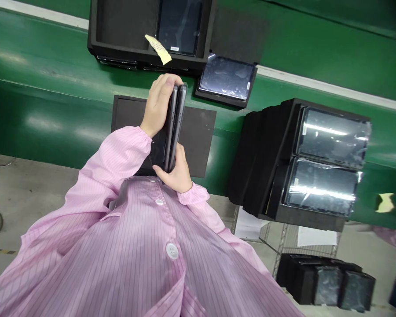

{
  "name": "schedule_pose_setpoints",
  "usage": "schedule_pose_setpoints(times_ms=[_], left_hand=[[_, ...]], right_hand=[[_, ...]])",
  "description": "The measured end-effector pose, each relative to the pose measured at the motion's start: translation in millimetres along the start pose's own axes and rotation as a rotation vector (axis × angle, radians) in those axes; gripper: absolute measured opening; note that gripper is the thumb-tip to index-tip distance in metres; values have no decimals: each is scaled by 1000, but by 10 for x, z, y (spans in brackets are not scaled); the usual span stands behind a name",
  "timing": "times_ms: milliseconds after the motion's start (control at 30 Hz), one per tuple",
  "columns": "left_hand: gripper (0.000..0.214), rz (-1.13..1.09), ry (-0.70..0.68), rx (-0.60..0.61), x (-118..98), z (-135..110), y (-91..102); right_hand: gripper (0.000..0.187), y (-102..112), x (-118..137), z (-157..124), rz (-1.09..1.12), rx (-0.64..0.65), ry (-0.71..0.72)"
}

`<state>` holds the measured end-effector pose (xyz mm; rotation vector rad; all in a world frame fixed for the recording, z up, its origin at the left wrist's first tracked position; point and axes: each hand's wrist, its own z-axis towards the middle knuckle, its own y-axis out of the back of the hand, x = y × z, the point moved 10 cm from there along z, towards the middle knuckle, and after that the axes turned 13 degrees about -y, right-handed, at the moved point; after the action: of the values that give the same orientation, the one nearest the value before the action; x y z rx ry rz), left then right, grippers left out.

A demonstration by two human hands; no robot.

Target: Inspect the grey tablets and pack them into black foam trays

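Observation:
Two dark tablets (175, 127) stand on edge, face to face, above a black foam mat (199, 141) in front of me. My left hand (158, 103) is closed round their far end, its fingers bent over the top corner. At the near end my right hand (176, 171) grips the same pair, with the thumb on one side and the fingers on the other. A thin gap shows between the tablets at the far end. The pair leans slightly, and its screens are mostly hidden from this angle.
A black foam tray (92, 33) at the back holds one tablet (180, 26), and a yellow paper strip (158, 49) lies across its edge. Beside it another tablet (227, 77) rests on foam. Stacked foam trays (260, 158) with film-covered tablets stand right; more sit on a lower rack.

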<state>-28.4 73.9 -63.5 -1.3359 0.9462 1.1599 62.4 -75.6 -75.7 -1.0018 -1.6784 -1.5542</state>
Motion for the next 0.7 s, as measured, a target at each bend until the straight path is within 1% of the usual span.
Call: schedule_pose_setpoints(times_ms=[100, 133, 167, 300, 367, 467, 533, 600, 700], left_hand=[[36, 77, -284, 184, -263, 8, -149], [38, 91, -331, 209, -301, -1, -163], [39, 100, -350, 222, -313, -7, -165], [39, 107, -306, 250, -270, -16, -180], [36, 105, -264, 243, -243, -12, -190], [26, 66, -157, 129, -145, 34, -113], [24, 33, -133, 87, -82, 85, -80], [30, 30, -182, 127, -55, 156, -100], [47, 62, -320, 223, -57, 244, -134]], right_hand=[[78, -11, -4, 6, -10, 3, 0], [78, -18, -10, 6, -13, 5, -6], [78, -25, -16, 5, -13, 7, -12], [83, -45, -13, 14, 0, 9, -34], [86, -55, -5, 28, -9, 10, -49], [87, -67, 1, 64, -38, 10, -81], [88, -74, 12, 89, -56, 12, -96], [88, -86, 23, 112, -74, 20, -114], [86, -115, 35, 129, -96, 42, -149]])
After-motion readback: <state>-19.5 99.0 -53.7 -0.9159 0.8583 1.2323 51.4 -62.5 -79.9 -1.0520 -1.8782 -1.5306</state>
